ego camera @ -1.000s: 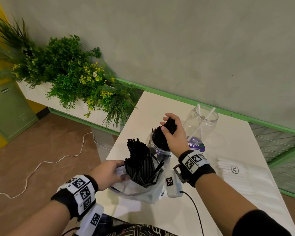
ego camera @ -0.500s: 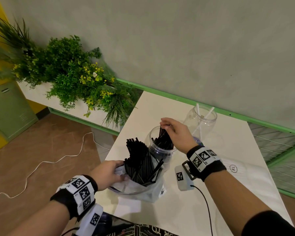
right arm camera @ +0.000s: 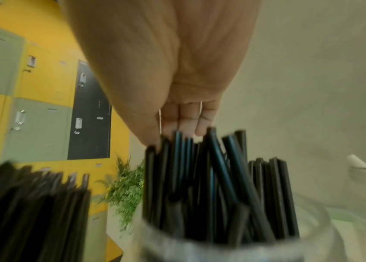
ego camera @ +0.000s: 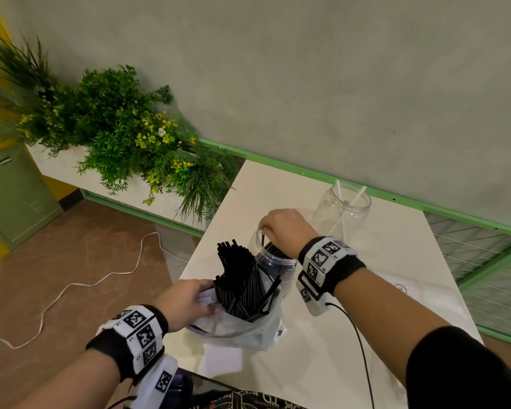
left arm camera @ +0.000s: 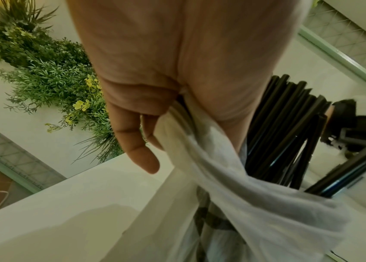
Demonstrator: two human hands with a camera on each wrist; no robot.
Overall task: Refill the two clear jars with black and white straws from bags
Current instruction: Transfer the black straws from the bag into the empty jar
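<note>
On the white table (ego camera: 322, 349), my left hand (ego camera: 189, 302) (left arm camera: 155, 106) grips the rim of a thin plastic bag (ego camera: 242, 329) (left arm camera: 233, 177). A bundle of black straws (ego camera: 239, 276) (left arm camera: 285, 124) stands up in the bag. Just behind it is a clear jar (ego camera: 275, 264) (right arm camera: 222, 248) part-filled with black straws (right arm camera: 211, 177). My right hand (ego camera: 283, 228) (right arm camera: 177, 115) is over that jar's mouth, its straight fingers touching the straw tops. A second clear jar (ego camera: 342, 214) farther back holds two white straws (ego camera: 338, 190).
A flat white package with a round label (ego camera: 400, 289) lies on the table right of my right forearm. A planter of green plants (ego camera: 124, 134) stands left of the table. A white cable (ego camera: 71, 284) runs over the floor. Wire mesh (ego camera: 484, 261) borders the right side.
My right hand has come down with a bundle of black straws into the near jar and now rests on their tops. My left hand has stayed on the bag.
</note>
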